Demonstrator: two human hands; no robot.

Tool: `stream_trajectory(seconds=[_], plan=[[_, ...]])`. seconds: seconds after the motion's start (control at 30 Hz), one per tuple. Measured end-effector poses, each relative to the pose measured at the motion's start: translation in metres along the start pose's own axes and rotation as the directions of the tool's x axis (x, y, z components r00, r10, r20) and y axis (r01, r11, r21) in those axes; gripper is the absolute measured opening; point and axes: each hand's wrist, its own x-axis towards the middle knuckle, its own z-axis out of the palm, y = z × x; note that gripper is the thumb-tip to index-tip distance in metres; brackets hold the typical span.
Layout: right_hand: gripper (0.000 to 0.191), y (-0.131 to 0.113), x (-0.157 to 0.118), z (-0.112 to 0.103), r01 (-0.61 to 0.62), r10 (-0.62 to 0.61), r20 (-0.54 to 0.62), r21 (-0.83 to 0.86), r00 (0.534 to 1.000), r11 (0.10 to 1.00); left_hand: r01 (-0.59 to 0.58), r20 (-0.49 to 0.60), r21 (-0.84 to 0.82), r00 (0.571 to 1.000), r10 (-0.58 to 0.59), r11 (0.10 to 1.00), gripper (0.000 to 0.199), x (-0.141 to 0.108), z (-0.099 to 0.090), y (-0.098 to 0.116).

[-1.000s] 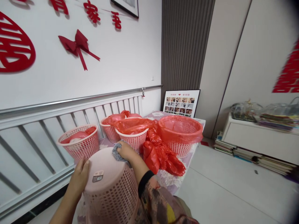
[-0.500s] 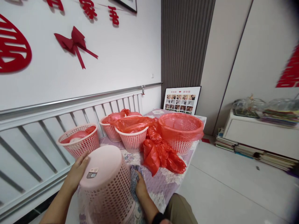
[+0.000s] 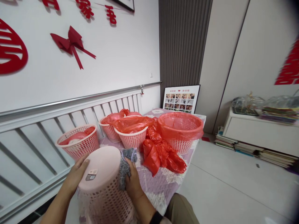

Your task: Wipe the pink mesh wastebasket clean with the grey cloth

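Note:
An upside-down pink plastic wastebasket (image 3: 106, 166) with a perforated wall stands in front of me, its solid base and a label facing up. My left hand (image 3: 76, 174) is closed over the left edge of that base, the fingers on its side. In my right hand (image 3: 133, 180) is a grey cleaning cloth (image 3: 125, 168) with a lilac edge, pressed against the right side of the basket near the base rim. Part of the cloth sticks out above the fingers. The basket's lower part runs out of the picture.
Several pink baskets stand behind, among them one at the left (image 3: 78, 141) and one lined with a red bag (image 3: 181, 127). Crumpled red plastic bags (image 3: 161, 152) lie on the floral-covered table (image 3: 154, 183). A white radiator (image 3: 46, 137) runs along the left wall.
My right hand and the cloth have moved up the basket's side, towards the base rim. My left hand keeps its hold, and the basket has barely shifted.

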Motion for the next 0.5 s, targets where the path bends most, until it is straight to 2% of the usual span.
stream_trajectory(seconds=[0.17, 0.27, 0.37, 0.5], plan=[[0.048, 0.078, -0.04, -0.017, -0.221, 0.217, -0.089, -0.035, 0.972, 0.975, 0.081, 0.041, -0.102, 0.996, -0.077, 0.992, 0.065, -0.002, -0.001, 0.008], [0.05, 0.095, -0.065, -0.021, -0.29, 0.281, -0.129, -0.064, 0.951, 0.955, 0.088, 0.039, -0.143, 0.996, -0.083, 0.986, 0.066, -0.002, 0.0, 0.009], [0.058, 0.081, -0.076, -0.014, -0.278, 0.268, -0.133, -0.067, 0.954, 0.958, 0.09, 0.037, -0.193, 0.996, -0.084, 0.977, 0.067, -0.003, 0.0, 0.01], [0.062, 0.028, -0.069, 0.003, -0.143, 0.139, -0.042, -0.096, 0.989, 0.985, 0.148, 0.058, -0.282, 0.989, -0.137, 0.948, 0.072, -0.004, 0.001, 0.012]])
